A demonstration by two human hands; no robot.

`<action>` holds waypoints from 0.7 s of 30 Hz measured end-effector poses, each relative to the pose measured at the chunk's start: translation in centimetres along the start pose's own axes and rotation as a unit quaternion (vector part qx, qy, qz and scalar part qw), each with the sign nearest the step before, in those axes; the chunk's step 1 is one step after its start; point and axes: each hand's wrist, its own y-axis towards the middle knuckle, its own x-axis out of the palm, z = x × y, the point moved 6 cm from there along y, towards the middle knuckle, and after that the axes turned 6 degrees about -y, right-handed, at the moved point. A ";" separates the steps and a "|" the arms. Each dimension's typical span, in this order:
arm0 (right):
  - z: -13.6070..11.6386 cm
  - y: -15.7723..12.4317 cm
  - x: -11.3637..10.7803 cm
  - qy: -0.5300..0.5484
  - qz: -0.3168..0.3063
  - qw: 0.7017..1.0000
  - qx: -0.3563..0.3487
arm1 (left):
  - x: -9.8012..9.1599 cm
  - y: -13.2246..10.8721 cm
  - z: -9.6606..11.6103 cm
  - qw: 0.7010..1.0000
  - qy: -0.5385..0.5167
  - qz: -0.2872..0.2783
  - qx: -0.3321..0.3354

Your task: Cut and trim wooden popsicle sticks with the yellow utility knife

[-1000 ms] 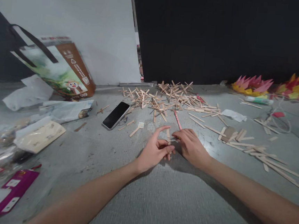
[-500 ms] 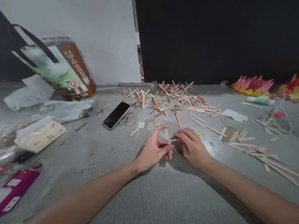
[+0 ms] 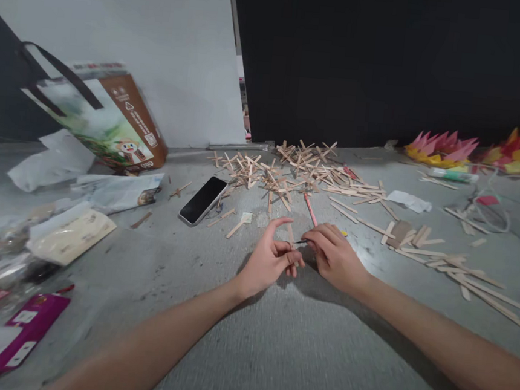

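Observation:
My left hand (image 3: 269, 258) rests on the grey floor, its thumb and fingers pinched on a short wooden stick (image 3: 291, 234) that stands up between them, index finger stretched out. My right hand (image 3: 334, 255) is closed around a thin dark-tipped tool (image 3: 302, 241) with a bit of yellow showing behind the fingers; its tip touches the stick. The two hands almost meet. A pink pencil (image 3: 309, 209) lies just beyond them.
A heap of crossed wooden sticks (image 3: 289, 170) lies ahead, with longer sticks (image 3: 463, 270) to the right. A phone (image 3: 202, 200) lies left of the hands. A paper bag (image 3: 112, 118), wrappers and a purple pack (image 3: 15, 337) sit at left. Paper flowers (image 3: 441, 147) and a glue tube (image 3: 448, 174) lie far right.
My right hand has lifted slightly and now points the tool's dark tip at the stick held by my left hand. The left hand barely shifted.

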 end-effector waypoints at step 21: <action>0.5 -0.4 0.7 -0.014 -0.029 0.999 -0.021 | -0.1 0.1 -0.2 1.000 -0.002 0.006 -0.005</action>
